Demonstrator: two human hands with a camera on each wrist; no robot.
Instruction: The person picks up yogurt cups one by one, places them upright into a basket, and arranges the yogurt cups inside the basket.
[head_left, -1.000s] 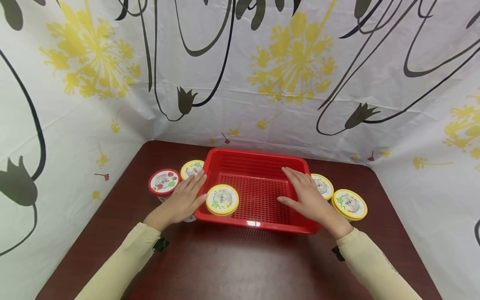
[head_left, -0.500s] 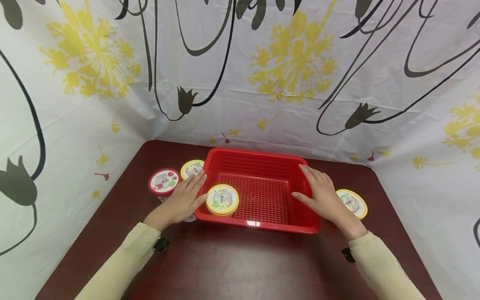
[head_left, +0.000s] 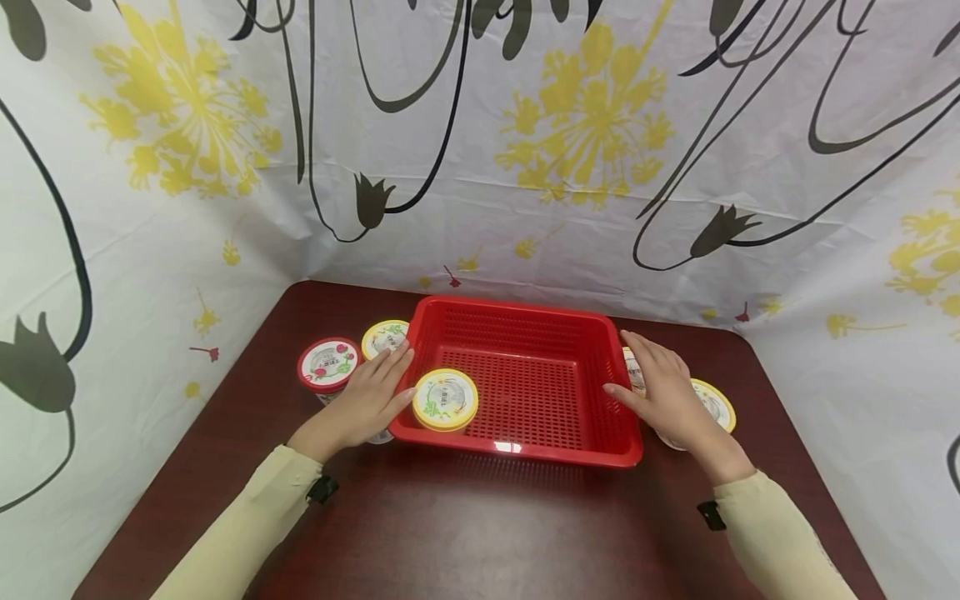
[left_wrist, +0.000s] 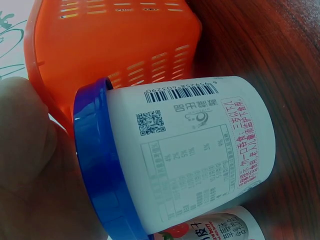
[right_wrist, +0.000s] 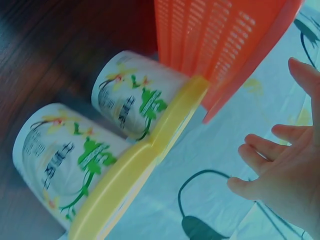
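My left hand [head_left: 360, 408] lies with straight fingers over the left rim of a red plastic basket [head_left: 517, 454]. In the left wrist view, a white paper tub with a blue lid [left_wrist: 195, 150] stands beside the basket, close to that hand; from above, the hand mostly hides it. My right hand [head_left: 667, 400] hovers with loose, spread fingers near the basket's right side, above two yellow-lidded tubs, the nearer-to-basket tub [head_left: 634, 372] and the outer tub [head_left: 716, 406]. It holds neither. Inside the basket, at its left end, sits another yellow-lidded tub [head_left: 445, 400].
Left of the basket are a red-lidded tub [head_left: 328, 365] and a yellow-lidded tub [head_left: 385, 335], partly covered by my left hand. All stand on a dark reddish-brown table [head_left: 480, 533]. White patterned cloth [head_left: 480, 183] hangs behind and on both sides.
My right hand has shifted to the right, from over the basket's right rim to just outside it. My left hand, the basket and the tubs look still.
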